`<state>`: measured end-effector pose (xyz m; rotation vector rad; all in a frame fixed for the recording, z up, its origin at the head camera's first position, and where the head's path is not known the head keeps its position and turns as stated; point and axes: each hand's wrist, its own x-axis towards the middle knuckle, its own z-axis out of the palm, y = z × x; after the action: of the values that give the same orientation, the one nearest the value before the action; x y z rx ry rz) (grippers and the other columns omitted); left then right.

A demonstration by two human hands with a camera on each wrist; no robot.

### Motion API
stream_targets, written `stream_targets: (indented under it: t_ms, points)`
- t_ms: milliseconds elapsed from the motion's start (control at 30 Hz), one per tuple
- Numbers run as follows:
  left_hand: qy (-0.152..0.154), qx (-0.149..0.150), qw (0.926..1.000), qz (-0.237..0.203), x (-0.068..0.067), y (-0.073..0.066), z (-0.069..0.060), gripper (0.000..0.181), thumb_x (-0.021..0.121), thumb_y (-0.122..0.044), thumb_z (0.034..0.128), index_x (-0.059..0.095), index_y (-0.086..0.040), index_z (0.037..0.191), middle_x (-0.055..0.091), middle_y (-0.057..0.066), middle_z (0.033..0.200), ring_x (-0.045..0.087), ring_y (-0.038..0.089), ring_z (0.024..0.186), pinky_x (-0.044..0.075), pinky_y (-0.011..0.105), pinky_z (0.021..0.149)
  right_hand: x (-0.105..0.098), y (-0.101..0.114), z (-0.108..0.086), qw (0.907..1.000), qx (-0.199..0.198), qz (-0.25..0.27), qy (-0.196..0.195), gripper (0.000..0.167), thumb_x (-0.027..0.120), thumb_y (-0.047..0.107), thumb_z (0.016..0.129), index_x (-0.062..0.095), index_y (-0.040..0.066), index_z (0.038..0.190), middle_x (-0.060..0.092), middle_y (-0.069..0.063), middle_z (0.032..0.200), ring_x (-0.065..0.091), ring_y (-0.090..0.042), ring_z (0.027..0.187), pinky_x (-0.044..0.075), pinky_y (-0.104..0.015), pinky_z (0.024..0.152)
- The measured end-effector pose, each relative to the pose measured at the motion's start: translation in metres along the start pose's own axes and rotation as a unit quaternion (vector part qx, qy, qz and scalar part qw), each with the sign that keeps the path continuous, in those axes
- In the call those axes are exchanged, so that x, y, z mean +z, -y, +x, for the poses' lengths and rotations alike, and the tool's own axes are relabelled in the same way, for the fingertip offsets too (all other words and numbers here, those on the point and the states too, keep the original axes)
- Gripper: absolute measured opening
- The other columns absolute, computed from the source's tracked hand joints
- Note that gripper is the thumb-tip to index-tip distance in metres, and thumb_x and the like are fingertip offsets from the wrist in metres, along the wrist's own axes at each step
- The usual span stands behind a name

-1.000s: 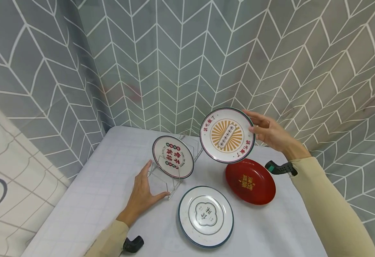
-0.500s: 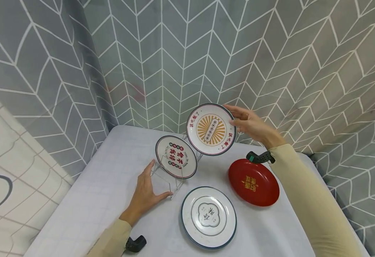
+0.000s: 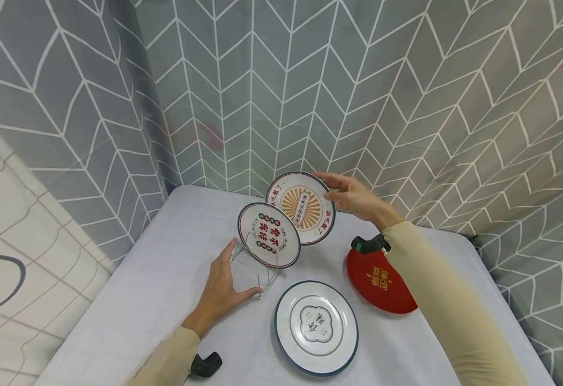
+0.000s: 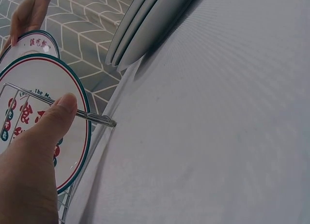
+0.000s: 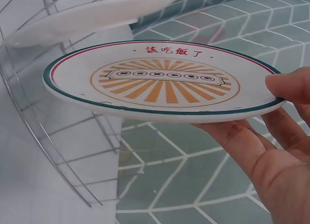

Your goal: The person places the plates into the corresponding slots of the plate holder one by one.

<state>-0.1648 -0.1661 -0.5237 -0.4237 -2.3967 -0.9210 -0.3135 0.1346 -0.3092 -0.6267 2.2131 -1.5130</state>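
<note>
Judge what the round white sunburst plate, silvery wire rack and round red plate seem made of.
Round white sunburst plate: smooth, perhaps ceramic or melamine, given its clean printed face.
Silvery wire rack: probably metal, given its shiny slim rods.
Round red plate: possibly smooth plastic, given even colour.

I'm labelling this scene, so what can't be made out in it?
Head: sunburst plate, lower left, hidden by the front plate.
Head: red plate, right side, covered by the right sleeve.
Head: blue-rimmed plate, tiniest print, too small.
Right wrist: right hand, cut off by the right edge.
</note>
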Motion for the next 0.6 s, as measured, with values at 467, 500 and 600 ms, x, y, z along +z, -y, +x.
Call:
stream_targets:
  t_ms: [467, 500, 600]
  points:
    - [-0.006, 0.009, 0.9999, -0.008, 0.0, -0.001, 0.001, 0.133, 0.094, -0.045, 0.0559, 0.016, -0.001, 0.154, 0.031, 0.019, 0.157, 0.036, 0.032, 0.14, 0.034, 0.047, 0.112, 0.027, -0.016, 0.014, 0.9996, -0.003, 0.007, 0.028, 0.057, 0.049, -0.004, 0.097, 0.04, 0.014, 0.15, 0.043, -0.011, 0.151, 0.051, -0.043, 0.127, 0.055, -0.042, 0.094]
    - [-0.007, 0.011, 0.9999, -0.005, 0.0, -0.001, 0.001, 0.132, 0.093, -0.045, 0.0559, 0.016, -0.001, 0.154, 0.031, 0.019, 0.156, 0.036, 0.033, 0.14, 0.034, 0.047, 0.112, 0.028, -0.017, 0.015, 0.9996, -0.003, 0.006, 0.028, 0.057, 0.049, -0.004, 0.097, 0.04, 0.014, 0.15, 0.043, -0.011, 0.152, 0.051, -0.042, 0.127, 0.055, -0.043, 0.095]
    - [-0.006, 0.01, 0.9999, -0.006, 0.001, 0.0, 0.001, 0.133, 0.093, -0.046, 0.0558, 0.016, -0.001, 0.154, 0.031, 0.018, 0.157, 0.036, 0.032, 0.139, 0.034, 0.047, 0.112, 0.031, -0.02, 0.016, 0.9996, -0.002, 0.001, 0.029, 0.057, 0.05, -0.005, 0.096, 0.041, 0.014, 0.149, 0.045, -0.013, 0.15, 0.052, -0.042, 0.126, 0.054, -0.043, 0.095]
